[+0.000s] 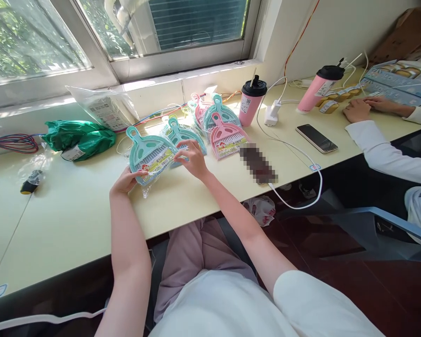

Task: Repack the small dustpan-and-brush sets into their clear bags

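Note:
My left hand [126, 180] grips the lower left edge of a teal toy dustpan set [145, 147], packed in clear plastic with a brush and a printed label. At the right edge of the same pack, my right hand [192, 159] pinches with thumb and fingers, seemingly on the clear wrapping. Just behind, partly covered by my right hand, lies a second teal dustpan [175, 128]. Farther right sit a pink dustpan [221, 133], another teal dustpan [219, 112] and, behind them, a pink one [199, 110].
A green plastic bag [79, 140] and a screwdriver-like handle [31, 182] lie left. To the right are a pink cup [251, 103], a charger [272, 112], a blurred phone [257, 164] on a white cable and a black phone [315, 138]. A co-worker's hands [359, 110] rest beyond.

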Available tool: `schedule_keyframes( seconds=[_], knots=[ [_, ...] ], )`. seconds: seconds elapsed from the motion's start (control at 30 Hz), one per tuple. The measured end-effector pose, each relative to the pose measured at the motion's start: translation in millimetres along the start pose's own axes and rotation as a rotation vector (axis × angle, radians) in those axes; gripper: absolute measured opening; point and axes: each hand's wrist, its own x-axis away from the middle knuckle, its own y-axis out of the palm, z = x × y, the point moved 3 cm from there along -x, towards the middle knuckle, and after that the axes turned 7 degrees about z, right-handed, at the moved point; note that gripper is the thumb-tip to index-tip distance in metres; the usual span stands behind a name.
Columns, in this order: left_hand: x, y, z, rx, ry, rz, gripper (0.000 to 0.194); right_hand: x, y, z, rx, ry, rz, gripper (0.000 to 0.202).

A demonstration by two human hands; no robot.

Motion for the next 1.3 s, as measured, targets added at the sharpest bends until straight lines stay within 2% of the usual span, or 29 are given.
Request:
schedule_keyframes(
  seconds=[0.13, 0.33, 0.47, 0.57, 0.77, 0.87, 0.97, 1.03, 1.17, 1.23, 1.3],
  knots=[
    [-1, 0.6, 0, -0.029, -0.055, -0.045, 0.079, -2, 5, 0, -0.133, 0.161, 0.046, 0.010],
    [0, 14.0, 7, -0.045, -0.074, -0.107, 0.084, -2, 2, -3, -0.277, 0.273, 0.147, 0.018],
    [0, 25.7, 9, -0.032, -0.091, -0.129, 0.083, 0, 0, 0, -0.278, 0.335, 0.272, 0.016],
    [-1, 31.7, 10, -0.056, -0.116, -0.141, 0.084, 3, 2, 5, -0.230, 0.352, 0.294, 0.013],
    [0, 36.6, 11, -0.117, -0.168, -0.114, 0.095, 8, 6, 14, -0.049, 0.249, 0.176, 0.018],
    [1, 35.2, 9, -0.149, -0.196, -0.081, 0.100, 7, 12, 20, -0.052, 0.231, 0.131, 0.028],
    [0, 31.9, 8, -0.196, -0.207, -0.070, 0.102, 4, 19, 33, -0.139, 0.304, 0.095, 0.047],
    [0, 29.4, 8, -0.232, -0.213, -0.068, 0.103, 1, 27, 45, -0.219, 0.395, 0.003, 0.053],
    [-1, 27.7, 8, -0.276, -0.221, -0.066, 0.103, -1, 41, 64, -0.365, 0.529, -0.248, 0.042],
    [-3, 28.6, 8, -0.269, -0.200, -0.039, 0.098, -2, 44, 71, -0.436, 0.564, -0.236, 0.035],
    [-7, 29.9, 7, -0.245, -0.179, 0.013, 0.088, -2, 46, 76, -0.478, 0.610, -0.148, 0.033]
  ],
)
